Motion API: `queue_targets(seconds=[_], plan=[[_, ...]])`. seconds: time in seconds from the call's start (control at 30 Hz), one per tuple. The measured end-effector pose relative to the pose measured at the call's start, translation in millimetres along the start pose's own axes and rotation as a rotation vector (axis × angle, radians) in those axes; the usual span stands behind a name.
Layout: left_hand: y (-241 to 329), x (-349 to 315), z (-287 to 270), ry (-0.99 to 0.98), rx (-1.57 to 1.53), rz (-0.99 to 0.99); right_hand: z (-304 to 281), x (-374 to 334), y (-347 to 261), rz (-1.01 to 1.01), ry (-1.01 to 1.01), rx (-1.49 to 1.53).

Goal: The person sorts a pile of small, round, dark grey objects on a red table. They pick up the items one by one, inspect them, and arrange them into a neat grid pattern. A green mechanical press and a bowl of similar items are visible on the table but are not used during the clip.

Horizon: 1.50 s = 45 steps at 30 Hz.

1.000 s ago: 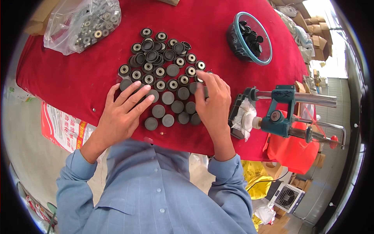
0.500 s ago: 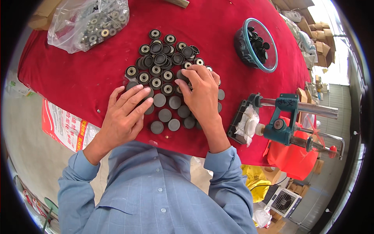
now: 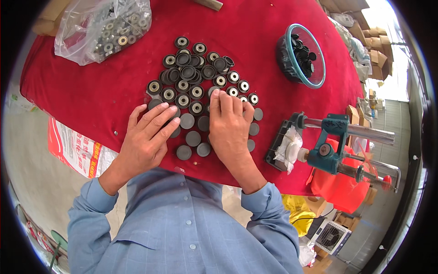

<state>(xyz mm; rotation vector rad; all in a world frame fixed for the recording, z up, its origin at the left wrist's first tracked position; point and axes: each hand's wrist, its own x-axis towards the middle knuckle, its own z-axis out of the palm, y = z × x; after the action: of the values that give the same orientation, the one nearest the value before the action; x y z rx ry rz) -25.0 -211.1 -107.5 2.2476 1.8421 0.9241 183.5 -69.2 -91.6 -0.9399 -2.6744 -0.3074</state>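
Note:
Many small round black discs [image 3: 194, 84] lie spread on a red cloth [image 3: 91, 91], some showing a metal ring in the middle, others plain side up. My left hand [image 3: 148, 139] rests flat at the left edge of the group, fingers apart, tips touching the plain discs. My right hand [image 3: 228, 125] lies palm down over the discs on the right, fingers together and reaching to the ringed ones. Whether a disc is under its palm cannot be seen.
A clear plastic bag [image 3: 102, 27] of similar ringed parts lies at the back left. A teal-rimmed bowl [image 3: 302, 55] holding black parts stands at the back right. A teal hand press [image 3: 335, 144] with metal bars and white cloth wadding stands to the right.
My right hand has slid left and forward onto the discs, from the group's right edge to its middle. My left hand has stayed about where it was.

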Motion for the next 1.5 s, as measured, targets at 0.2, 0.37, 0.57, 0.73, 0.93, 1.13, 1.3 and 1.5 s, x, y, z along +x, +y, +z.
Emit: queue_targets(seconds=[0.2,0.37,0.57,0.73,0.93,1.13,1.3,1.5], plan=[[-5,4,-8,0.081,-0.076,-0.013,-14,29,22,0.017,-0.088,0.125],[-17,35,-19,0.309,-0.088,-0.174,-4,66,2,0.181,0.074,0.403],[-44,73,-3,0.299,0.058,-0.225,19,84,-16,0.223,0.059,0.388],[-49,83,8,0.257,0.006,-0.229,14,78,1,0.332,-0.081,0.737],[-56,82,12,0.331,-0.121,-0.142,-14,42,13,0.331,0.029,0.870],[-54,74,0,0.322,-0.298,-0.309,-9,13,-2,0.199,0.116,0.725],[-46,47,-12,0.355,-0.410,-0.437,-4,9,-9,0.047,0.109,0.563],[-30,25,-22,0.441,-0.352,-0.418,5,5,-5,0.060,0.168,0.577]])
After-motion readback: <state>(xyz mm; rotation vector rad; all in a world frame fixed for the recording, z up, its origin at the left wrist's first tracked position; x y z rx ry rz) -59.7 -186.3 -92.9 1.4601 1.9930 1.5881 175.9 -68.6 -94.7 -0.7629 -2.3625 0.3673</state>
